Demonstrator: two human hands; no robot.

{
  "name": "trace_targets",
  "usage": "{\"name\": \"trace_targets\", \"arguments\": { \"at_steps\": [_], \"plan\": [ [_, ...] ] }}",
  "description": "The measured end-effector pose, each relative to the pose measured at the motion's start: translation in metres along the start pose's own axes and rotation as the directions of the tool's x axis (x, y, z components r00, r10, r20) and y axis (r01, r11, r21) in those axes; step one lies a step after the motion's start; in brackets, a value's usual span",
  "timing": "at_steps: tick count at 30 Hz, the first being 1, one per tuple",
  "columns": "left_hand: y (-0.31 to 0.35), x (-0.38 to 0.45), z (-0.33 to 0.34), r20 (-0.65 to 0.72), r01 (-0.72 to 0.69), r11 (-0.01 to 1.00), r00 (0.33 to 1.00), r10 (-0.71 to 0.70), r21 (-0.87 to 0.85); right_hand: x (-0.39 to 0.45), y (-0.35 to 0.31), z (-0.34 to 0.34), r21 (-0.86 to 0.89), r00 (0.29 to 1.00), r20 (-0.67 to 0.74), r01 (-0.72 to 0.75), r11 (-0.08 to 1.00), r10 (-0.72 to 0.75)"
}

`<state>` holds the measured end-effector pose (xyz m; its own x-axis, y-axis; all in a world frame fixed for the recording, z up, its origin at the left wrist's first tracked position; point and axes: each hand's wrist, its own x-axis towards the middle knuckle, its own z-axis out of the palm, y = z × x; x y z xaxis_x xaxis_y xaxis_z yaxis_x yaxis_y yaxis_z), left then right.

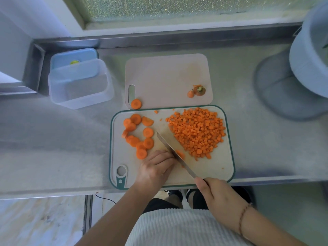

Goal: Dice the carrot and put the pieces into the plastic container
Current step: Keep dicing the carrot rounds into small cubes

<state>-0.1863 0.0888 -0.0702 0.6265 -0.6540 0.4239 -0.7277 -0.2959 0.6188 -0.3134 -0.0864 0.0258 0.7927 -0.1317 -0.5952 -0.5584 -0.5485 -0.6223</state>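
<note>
On the green-rimmed cutting board (pixel 218 167) a heap of diced carrot (pixel 197 132) lies at the right and several round carrot slices (pixel 138 135) lie at the left. My right hand (pixel 213 194) grips the handle of a knife (pixel 174 153), whose blade slants up-left across the board. My left hand (pixel 156 167) sits with curled fingers right against the blade, holding down a carrot piece (pixel 180 154) that is mostly hidden. The clear plastic container (pixel 79 86) stands empty at the far left of the counter.
A second, pale cutting board (pixel 166 77) lies behind, with one carrot slice (pixel 136 104) and the carrot top scraps (pixel 197 91) on it. A blue lid (pixel 74 59) leans behind the container. A large grey bowl (pixel 310 55) stands far right. The counter's front edge runs just below the board.
</note>
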Motion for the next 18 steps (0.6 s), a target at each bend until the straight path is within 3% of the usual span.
{"name": "trace_targets", "arguments": {
  "at_steps": [9,11,13,15,18],
  "plan": [
    [-0.002,0.001,-0.020,0.002,-0.047,0.999,0.999,0.047,-0.016,-0.029,0.006,-0.028,0.013,0.995,-0.095,0.000,1.000,0.001],
    [0.001,0.005,-0.028,-0.051,-0.034,0.999,0.998,0.034,-0.010,-0.032,0.003,-0.035,0.221,0.993,-0.058,-0.091,0.971,0.106],
    [0.010,0.015,-0.031,-0.084,-0.030,1.000,0.996,0.029,-0.004,-0.031,-0.004,-0.044,0.474,0.965,0.114,-0.260,0.841,0.235],
    [0.023,0.030,-0.027,-0.071,-0.006,1.000,0.997,0.007,0.009,-0.029,-0.008,-0.049,0.579,0.947,0.198,-0.320,0.750,0.251],
    [0.037,0.048,-0.012,-0.002,0.068,0.996,0.998,-0.068,0.065,-0.023,-0.012,-0.049,0.639,0.958,0.159,-0.285,0.714,0.240]
  ]
}}
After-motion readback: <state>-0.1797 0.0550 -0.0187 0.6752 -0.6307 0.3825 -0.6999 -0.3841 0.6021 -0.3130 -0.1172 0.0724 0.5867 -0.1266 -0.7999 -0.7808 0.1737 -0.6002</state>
